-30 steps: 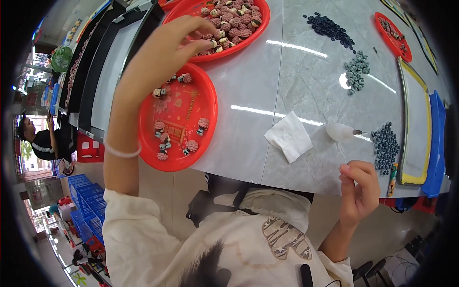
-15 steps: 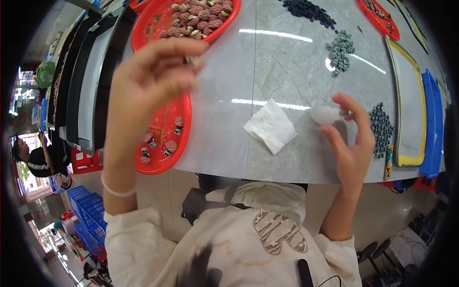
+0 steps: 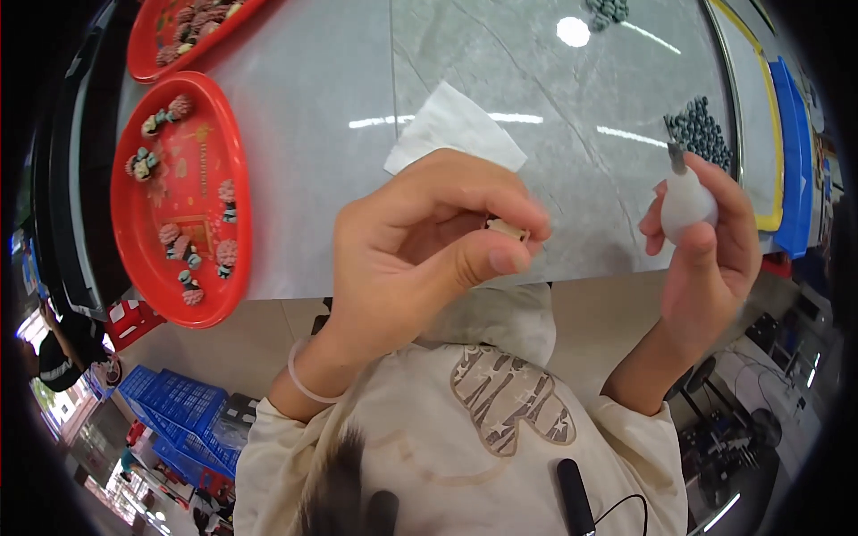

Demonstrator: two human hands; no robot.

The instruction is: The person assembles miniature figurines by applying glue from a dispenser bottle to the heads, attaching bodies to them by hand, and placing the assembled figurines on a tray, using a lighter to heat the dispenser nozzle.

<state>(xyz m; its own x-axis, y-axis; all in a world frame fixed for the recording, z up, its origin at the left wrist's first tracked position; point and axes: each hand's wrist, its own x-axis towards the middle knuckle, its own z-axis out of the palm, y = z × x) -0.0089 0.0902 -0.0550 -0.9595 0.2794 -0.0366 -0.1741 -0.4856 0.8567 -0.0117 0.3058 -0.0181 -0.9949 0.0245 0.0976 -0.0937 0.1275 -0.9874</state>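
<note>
Pinching a small tan piece (image 3: 508, 230) at frame centre, my left hand (image 3: 420, 259) closes around it; my right hand (image 3: 706, 250) grips a white squeeze bulb (image 3: 686, 201). White napkin (image 3: 456, 129) above, red tray (image 3: 179, 196) upper left.

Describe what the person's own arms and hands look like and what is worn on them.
Both hands are bare, with no gloves or rings in view. The left hand has a thin, clear band looped around its wrist. The right hand and its wrist carry nothing. Both forearms are bare; cream-coloured sleeves end around the elbows, part of a top with a brown patterned print on the chest.
</note>
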